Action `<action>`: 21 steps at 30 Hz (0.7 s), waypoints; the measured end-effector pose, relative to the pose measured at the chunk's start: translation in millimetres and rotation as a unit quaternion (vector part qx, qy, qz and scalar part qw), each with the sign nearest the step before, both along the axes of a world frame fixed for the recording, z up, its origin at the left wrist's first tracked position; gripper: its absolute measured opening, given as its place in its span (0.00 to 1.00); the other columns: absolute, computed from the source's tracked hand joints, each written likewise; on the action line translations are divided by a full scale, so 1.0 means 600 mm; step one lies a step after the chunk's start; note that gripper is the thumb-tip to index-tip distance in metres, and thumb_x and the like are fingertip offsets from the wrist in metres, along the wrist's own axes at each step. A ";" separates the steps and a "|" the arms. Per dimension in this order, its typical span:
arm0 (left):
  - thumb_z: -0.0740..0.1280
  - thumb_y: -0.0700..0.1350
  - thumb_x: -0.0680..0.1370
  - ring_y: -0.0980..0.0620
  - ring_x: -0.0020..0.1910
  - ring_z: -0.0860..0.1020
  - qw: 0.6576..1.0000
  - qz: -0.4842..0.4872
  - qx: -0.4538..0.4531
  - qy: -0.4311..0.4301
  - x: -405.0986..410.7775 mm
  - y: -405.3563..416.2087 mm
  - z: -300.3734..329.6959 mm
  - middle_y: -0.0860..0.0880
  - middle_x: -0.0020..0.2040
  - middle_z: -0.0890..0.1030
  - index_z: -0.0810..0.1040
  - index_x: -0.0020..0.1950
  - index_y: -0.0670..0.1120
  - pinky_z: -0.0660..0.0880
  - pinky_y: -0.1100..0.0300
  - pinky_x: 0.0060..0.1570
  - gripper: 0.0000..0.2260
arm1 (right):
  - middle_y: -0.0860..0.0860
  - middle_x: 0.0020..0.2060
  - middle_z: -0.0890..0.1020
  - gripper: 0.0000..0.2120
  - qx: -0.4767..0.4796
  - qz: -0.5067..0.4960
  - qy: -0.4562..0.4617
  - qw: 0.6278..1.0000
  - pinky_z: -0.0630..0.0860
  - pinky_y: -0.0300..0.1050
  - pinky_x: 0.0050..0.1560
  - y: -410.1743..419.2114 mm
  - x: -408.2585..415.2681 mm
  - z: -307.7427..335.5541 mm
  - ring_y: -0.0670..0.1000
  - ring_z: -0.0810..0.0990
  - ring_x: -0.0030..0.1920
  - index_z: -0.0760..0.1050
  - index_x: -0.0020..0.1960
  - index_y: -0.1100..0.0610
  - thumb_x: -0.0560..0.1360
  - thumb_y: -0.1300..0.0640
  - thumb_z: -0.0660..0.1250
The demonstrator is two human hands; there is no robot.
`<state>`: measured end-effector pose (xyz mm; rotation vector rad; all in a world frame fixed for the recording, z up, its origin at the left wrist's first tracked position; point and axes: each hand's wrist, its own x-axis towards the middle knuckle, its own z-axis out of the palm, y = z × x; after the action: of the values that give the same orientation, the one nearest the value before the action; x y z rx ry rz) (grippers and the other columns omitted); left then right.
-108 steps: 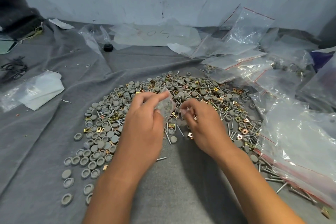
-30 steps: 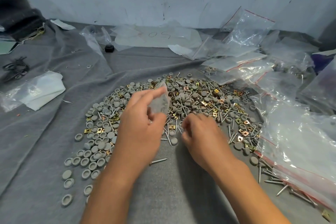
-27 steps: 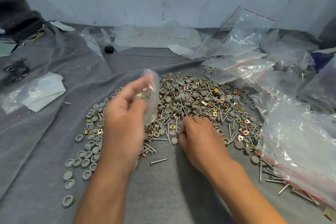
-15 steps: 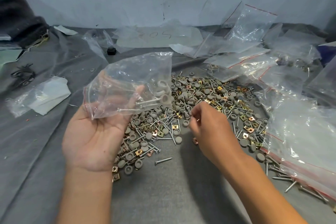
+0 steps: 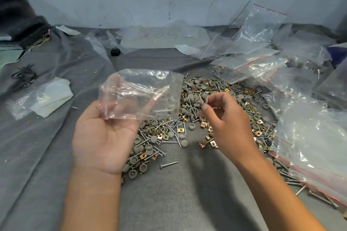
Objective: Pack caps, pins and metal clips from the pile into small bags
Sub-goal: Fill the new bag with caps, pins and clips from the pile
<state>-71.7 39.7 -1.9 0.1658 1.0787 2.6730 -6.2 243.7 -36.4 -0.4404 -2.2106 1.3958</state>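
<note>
The left hand [image 5: 102, 137] is turned palm up above the near left edge of the pile [image 5: 216, 110]. Its fingers [image 5: 150, 104] hold a small clear bag [image 5: 140, 93], which lies across them and stands open toward the right. Inside the bag, at its right end, several grey caps and a few pins are visible through the plastic.

The right hand [image 5: 228, 122] hovers just right of the bag, above the middle of the pile. Its thumb and forefinger are curled together and pinch a thin pin [image 5: 207, 99], held close to the bag's open side but apart from it.

The pile lies on a grey cloth [image 5: 178, 199] that covers the counter. It consists of grey round caps, silver pins and gold-coloured square metal clips mixed together. One loose pin [image 5: 168, 165] lies on the cloth just in front of the pile, between the two forearms.

Larger clear bags with red seal strips [image 5: 309, 146] lie to the right of the pile, and some overlap its edge. More clear bags [image 5: 259, 30] lie at the back right. A folded white sheet in plastic [image 5: 47, 97] lies at the left, well apart from the pile. A small black object [image 5: 115, 51] sits at the back centre.
</note>
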 end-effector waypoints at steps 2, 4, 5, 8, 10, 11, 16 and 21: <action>0.59 0.37 0.78 0.57 0.43 0.83 0.992 0.071 -0.103 0.031 0.011 0.012 0.007 0.53 0.46 0.86 0.87 0.54 0.49 0.79 0.42 0.59 0.18 | 0.45 0.41 0.84 0.06 -0.024 0.004 0.038 0.999 0.74 0.32 0.40 -0.003 0.001 0.008 0.42 0.83 0.43 0.75 0.49 0.46 0.80 0.56 0.69; 0.63 0.43 0.79 0.62 0.48 0.80 0.923 0.154 -0.327 0.135 0.028 0.031 0.011 0.58 0.55 0.84 0.83 0.60 0.58 0.83 0.51 0.51 0.15 | 0.46 0.41 0.84 0.04 -0.056 0.021 0.085 0.995 0.75 0.33 0.42 -0.007 0.003 0.019 0.44 0.83 0.42 0.78 0.49 0.49 0.78 0.57 0.72; 0.64 0.45 0.80 0.64 0.42 0.77 0.873 0.156 -0.414 0.204 0.038 0.041 0.010 0.61 0.56 0.82 0.80 0.63 0.60 0.73 0.53 0.57 0.15 | 0.46 0.41 0.84 0.04 -0.077 0.042 0.110 0.990 0.76 0.35 0.43 -0.009 0.005 0.025 0.44 0.83 0.42 0.79 0.50 0.50 0.78 0.58 0.73; 0.65 0.39 0.79 0.57 0.42 0.76 0.775 0.114 -0.530 0.325 0.052 0.063 -0.005 0.62 0.57 0.75 0.77 0.69 0.54 0.72 0.75 0.38 0.21 | 0.46 0.42 0.84 0.05 -0.139 0.117 0.169 0.969 0.77 0.34 0.43 -0.019 0.010 0.041 0.44 0.82 0.42 0.81 0.51 0.54 0.76 0.60 0.74; 0.66 0.37 0.76 0.58 0.43 0.75 0.752 0.083 -0.555 0.346 0.051 0.071 -0.011 0.61 0.58 0.73 0.76 0.71 0.53 0.71 0.75 0.43 0.24 | 0.48 0.43 0.85 0.07 -0.151 0.141 0.187 0.961 0.77 0.35 0.44 -0.025 0.013 0.046 0.45 0.83 0.43 0.81 0.53 0.55 0.75 0.61 0.74; 0.68 0.36 0.75 0.60 0.41 0.75 0.747 0.069 -0.560 0.350 0.051 0.072 -0.013 0.61 0.57 0.73 0.75 0.71 0.53 0.71 0.74 0.43 0.26 | 0.48 0.44 0.86 0.08 -0.138 0.142 0.189 0.962 0.78 0.36 0.45 -0.027 0.015 0.047 0.46 0.84 0.44 0.81 0.53 0.56 0.75 0.62 0.74; 0.67 0.40 0.73 0.65 0.44 0.76 0.726 0.060 -0.574 0.375 0.054 0.079 -0.017 0.62 0.56 0.71 0.76 0.68 0.52 0.71 0.74 0.43 0.23 | 0.42 0.44 0.84 0.09 0.113 0.102 0.171 0.973 0.77 0.33 0.46 -0.033 0.021 0.041 0.44 0.84 0.45 0.82 0.52 0.55 0.74 0.65 0.75; 0.68 0.37 0.73 0.61 0.39 0.75 0.732 0.063 -0.572 0.364 0.052 0.078 -0.021 0.62 0.55 0.71 0.76 0.68 0.52 0.71 0.73 0.41 0.24 | 0.42 0.43 0.83 0.07 0.213 0.046 0.178 0.960 0.74 0.29 0.46 -0.028 0.024 0.038 0.41 0.81 0.43 0.82 0.50 0.55 0.74 0.63 0.75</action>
<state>-40.8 86.6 -14.4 0.9199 2.7795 1.4688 8.0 226.7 -13.3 0.0645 -2.1610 0.9097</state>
